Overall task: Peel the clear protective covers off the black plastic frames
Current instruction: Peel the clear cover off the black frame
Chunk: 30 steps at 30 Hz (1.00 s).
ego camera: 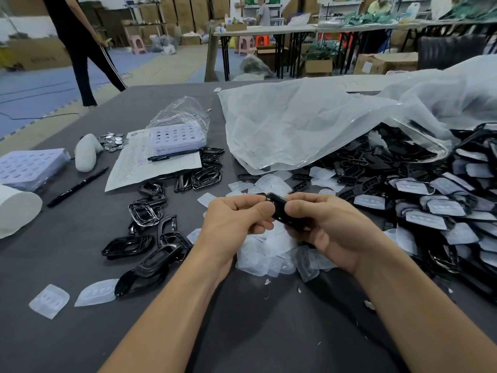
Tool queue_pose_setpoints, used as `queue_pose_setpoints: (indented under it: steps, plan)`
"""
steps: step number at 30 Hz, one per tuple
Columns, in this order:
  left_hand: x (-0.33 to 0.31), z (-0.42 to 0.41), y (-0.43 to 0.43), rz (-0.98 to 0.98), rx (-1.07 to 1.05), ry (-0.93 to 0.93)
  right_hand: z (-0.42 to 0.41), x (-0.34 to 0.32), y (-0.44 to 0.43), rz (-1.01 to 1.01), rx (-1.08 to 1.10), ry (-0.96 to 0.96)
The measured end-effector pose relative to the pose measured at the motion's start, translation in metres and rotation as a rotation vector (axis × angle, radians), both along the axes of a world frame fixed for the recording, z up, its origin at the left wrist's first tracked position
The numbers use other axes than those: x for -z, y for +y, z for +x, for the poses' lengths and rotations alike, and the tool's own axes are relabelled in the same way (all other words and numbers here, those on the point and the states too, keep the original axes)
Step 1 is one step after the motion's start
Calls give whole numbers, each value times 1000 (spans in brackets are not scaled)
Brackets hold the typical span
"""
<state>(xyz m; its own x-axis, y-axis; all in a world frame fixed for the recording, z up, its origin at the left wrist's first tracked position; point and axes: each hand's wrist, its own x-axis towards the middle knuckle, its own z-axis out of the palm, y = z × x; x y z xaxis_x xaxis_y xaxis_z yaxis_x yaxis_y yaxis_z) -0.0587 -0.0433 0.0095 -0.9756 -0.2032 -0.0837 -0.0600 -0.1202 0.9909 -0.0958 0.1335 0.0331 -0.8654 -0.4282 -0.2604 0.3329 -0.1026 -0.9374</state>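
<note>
A black plastic frame (279, 208) is held between both hands above the dark table. My left hand (231, 224) pinches its left end with curled fingers. My right hand (325, 227) grips its right side, thumb on top. Whether a clear cover is still on it cannot be made out. Under the hands lies a heap of loose clear covers (271, 254). Bare black frames (150, 238) lie scattered to the left. A large pile of covered frames (435, 200) fills the right side.
A big clear plastic bag (309, 125) spills the pile at the right. Paper sheet (150, 162), pens (78, 187), lilac trays (177, 138), coins and a white roll (16, 208) sit at the left. A person walks past beyond the table's far left edge.
</note>
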Motion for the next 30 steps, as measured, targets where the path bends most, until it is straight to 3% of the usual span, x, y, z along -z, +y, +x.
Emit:
queue_pose_setpoints:
  steps: [7,13,18,21,23,26,30]
  plan:
    - [0,0,1,189,10,-21,-2,2,1,68,66,108]
    - [0,1,-2,61,87,16,-1,2,0,-46,46,-16]
    - [-5,1,0,311,110,-11,2,-2,0,-111,30,-49]
    - [0,-1,6,254,-66,-38,5,6,-10,144,276,212]
    - [0,-1,9,273,-20,-59,9,11,-16,322,401,513]
    - [-2,-1,8,391,92,-50,15,18,-22,456,423,904]
    - [-1,-2,4,503,141,-16,15,20,-21,502,392,1051]
